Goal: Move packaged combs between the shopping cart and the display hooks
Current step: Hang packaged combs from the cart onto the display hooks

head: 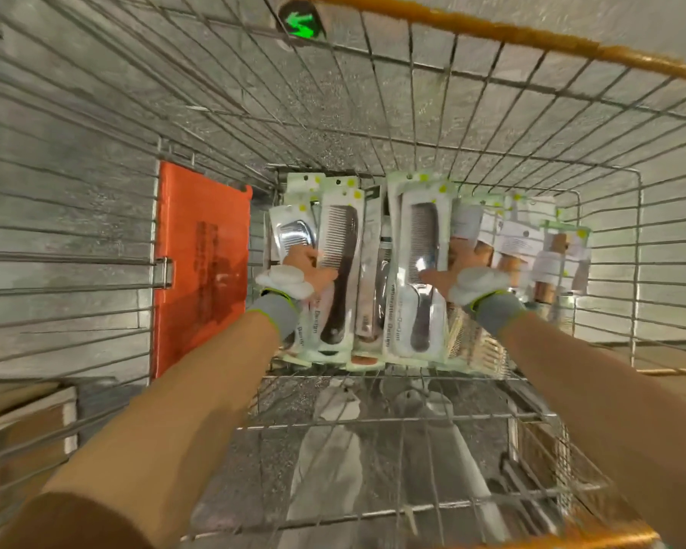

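Note:
I look down into a wire shopping cart (412,112). Several packaged combs lie in a row on its floor. My left hand (298,273), in a grey-white glove, grips a pack with a dark comb (339,247) at the left of the row. My right hand (466,277), gloved alike, grips another dark comb pack (422,247) near the middle. Further packs with light brown combs (531,263) lie to the right, partly overlapping. No display hooks are in view.
An orange plastic flap (203,267) hangs on the cart's left wall. The cart's orange rim (531,37) runs across the top right. A green arrow mark (302,23) shows on the floor beyond. Boxes (20,422) stand at the lower left outside the cart.

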A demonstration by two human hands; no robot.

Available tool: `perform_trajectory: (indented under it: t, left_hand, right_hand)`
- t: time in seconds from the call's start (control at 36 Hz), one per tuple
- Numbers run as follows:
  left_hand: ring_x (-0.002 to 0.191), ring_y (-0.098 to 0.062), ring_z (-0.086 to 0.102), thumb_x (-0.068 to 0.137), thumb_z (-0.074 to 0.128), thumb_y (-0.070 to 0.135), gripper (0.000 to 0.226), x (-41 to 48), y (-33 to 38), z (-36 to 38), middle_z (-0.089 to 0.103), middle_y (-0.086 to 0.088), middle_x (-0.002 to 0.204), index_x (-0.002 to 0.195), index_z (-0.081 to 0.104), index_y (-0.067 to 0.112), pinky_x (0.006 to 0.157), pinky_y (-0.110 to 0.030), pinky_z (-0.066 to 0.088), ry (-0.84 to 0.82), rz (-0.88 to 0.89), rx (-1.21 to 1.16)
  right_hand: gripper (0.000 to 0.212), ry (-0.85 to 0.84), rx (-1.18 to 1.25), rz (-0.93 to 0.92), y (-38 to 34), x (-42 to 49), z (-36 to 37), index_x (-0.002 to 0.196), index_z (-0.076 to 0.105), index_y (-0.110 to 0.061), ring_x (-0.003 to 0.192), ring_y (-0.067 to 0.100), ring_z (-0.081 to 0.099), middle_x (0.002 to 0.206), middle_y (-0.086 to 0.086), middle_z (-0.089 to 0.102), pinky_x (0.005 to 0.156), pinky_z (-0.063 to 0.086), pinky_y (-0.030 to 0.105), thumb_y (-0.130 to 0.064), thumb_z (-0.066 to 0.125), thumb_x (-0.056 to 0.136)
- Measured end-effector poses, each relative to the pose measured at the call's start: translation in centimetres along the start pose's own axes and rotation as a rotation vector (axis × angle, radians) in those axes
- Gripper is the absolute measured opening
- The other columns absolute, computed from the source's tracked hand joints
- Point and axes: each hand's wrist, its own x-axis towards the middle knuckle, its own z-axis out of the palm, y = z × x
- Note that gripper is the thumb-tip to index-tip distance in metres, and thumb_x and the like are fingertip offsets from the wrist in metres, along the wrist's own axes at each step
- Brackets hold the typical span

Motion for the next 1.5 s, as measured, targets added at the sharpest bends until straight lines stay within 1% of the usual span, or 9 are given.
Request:
perform_trajectory:
  t: [0.47, 0.56, 0.67, 0.75, 0.83, 0.94, 1.19, 1.42, 1.5]
  left_hand:
    - [0.090, -0.026, 0.061, 0.085, 0.066, 0.018, 0.025, -1.3, -0.4, -0.5, 0.064, -0.005, 0.095, 0.108, 0.058, 0.015, 0.084, -0.033, 0.049, 0.015, 0.090, -0.078]
    - [0.093, -0.028, 0.062, 0.085, 0.064, 0.021, 0.025, -2.1, 0.0, -0.7, 0.065, -0.007, 0.095, 0.108, 0.058, 0.012, 0.086, -0.036, 0.048, 0.014, 0.061, -0.094]
    - [0.084, -0.025, 0.056, 0.087, 0.061, 0.016, 0.009, -2.9, 0.7, -0.9, 0.060, -0.007, 0.087, 0.095, 0.056, 0.019, 0.074, -0.033, 0.045, 0.047, 0.033, -0.155]
    - [0.076, -0.020, 0.048, 0.084, 0.065, 0.013, 0.017, -3.5, 0.8, -1.2, 0.053, -0.001, 0.069, 0.075, 0.054, 0.021, 0.055, -0.029, 0.036, 0.044, 0.042, -0.247]
    - [0.091, -0.021, 0.054, 0.082, 0.064, 0.026, 0.015, -4.4, 1.0, -1.7, 0.060, -0.009, 0.092, 0.090, 0.064, 0.012, 0.076, -0.035, 0.043, 0.039, 0.020, -0.364]
    - [0.118, -0.022, 0.056, 0.083, 0.063, 0.056, 0.063, -5.2, 0.6, -1.9, 0.061, -0.001, 0.125, 0.127, 0.058, 0.011, 0.108, -0.040, 0.039, -0.069, -0.018, -0.503]
    - [0.112, -0.027, 0.060, 0.077, 0.073, 0.038, 0.032, -3.8, 0.6, -0.7, 0.066, -0.007, 0.116, 0.105, 0.064, 0.025, 0.104, -0.042, 0.044, -0.003, 0.090, -0.454]
    - [0.100, -0.017, 0.052, 0.093, 0.061, 0.031, 0.036, -2.3, 0.5, 1.2, 0.057, -0.001, 0.105, 0.123, 0.061, 0.011, 0.091, -0.026, 0.040, 0.035, 0.085, -0.405]
    - [0.105, -0.022, 0.056, 0.094, 0.059, 0.033, 0.036, -2.6, 0.6, 1.2, 0.059, -0.002, 0.106, 0.124, 0.060, 0.011, 0.084, -0.023, 0.037, 0.070, 0.049, -0.421]
  right_hand:
    - [0.039, 0.071, 0.411, 0.017, 0.0, -1.9, -0.6, 0.126, 0.053, -0.004, 0.098, 0.019, 0.055, 0.107, 0.007, 0.059, 0.076, 0.047, 0.025, -0.010, 0.062, 0.089]
    - [0.043, 0.083, 0.470, -0.003, -1.1, -3.0, -0.3, 0.125, 0.054, -0.004, 0.099, 0.026, 0.059, 0.106, 0.007, 0.059, 0.091, 0.050, 0.037, -0.017, 0.067, 0.086]
    - [0.026, 0.068, 0.594, -0.067, -3.0, -4.3, 0.6, 0.108, 0.053, -0.020, 0.065, 0.015, 0.054, 0.078, -0.002, 0.056, 0.054, 0.048, 0.013, -0.012, 0.066, 0.087]
    - [0.017, 0.008, 0.705, -0.097, -4.5, -5.1, 1.6, 0.095, 0.056, -0.016, 0.056, 0.014, 0.049, 0.068, 0.000, 0.053, 0.057, 0.047, 0.023, -0.002, 0.062, 0.087]
    - [0.024, -0.029, 0.688, -0.113, -5.3, -5.5, 2.8, 0.111, 0.058, -0.008, 0.052, 0.007, 0.051, 0.076, 0.003, 0.057, 0.063, 0.047, 0.025, -0.007, 0.063, 0.088]
    - [0.035, -0.115, 0.774, -0.116, -6.4, -6.6, 3.9, 0.123, 0.054, 0.003, 0.068, 0.018, 0.060, 0.086, 0.008, 0.059, 0.072, 0.056, 0.034, -0.006, 0.061, 0.090]
    - [0.073, 0.166, -0.169, 0.009, -1.0, -1.9, 0.3, 0.139, 0.036, -0.015, 0.133, 0.030, 0.032, 0.141, 0.009, 0.039, 0.106, 0.031, 0.037, -0.054, 0.061, 0.082]
    - [0.054, 0.019, -0.054, -0.028, 0.2, -0.5, 0.0, 0.134, 0.042, -0.002, 0.126, 0.023, 0.045, 0.134, 0.008, 0.049, 0.073, 0.032, 0.003, -0.031, 0.060, 0.091]
    - [0.060, 0.016, -0.010, -0.029, 0.4, -1.5, -0.7, 0.137, 0.039, -0.005, 0.131, 0.022, 0.040, 0.141, 0.005, 0.042, 0.098, 0.031, 0.019, -0.039, 0.057, 0.091]
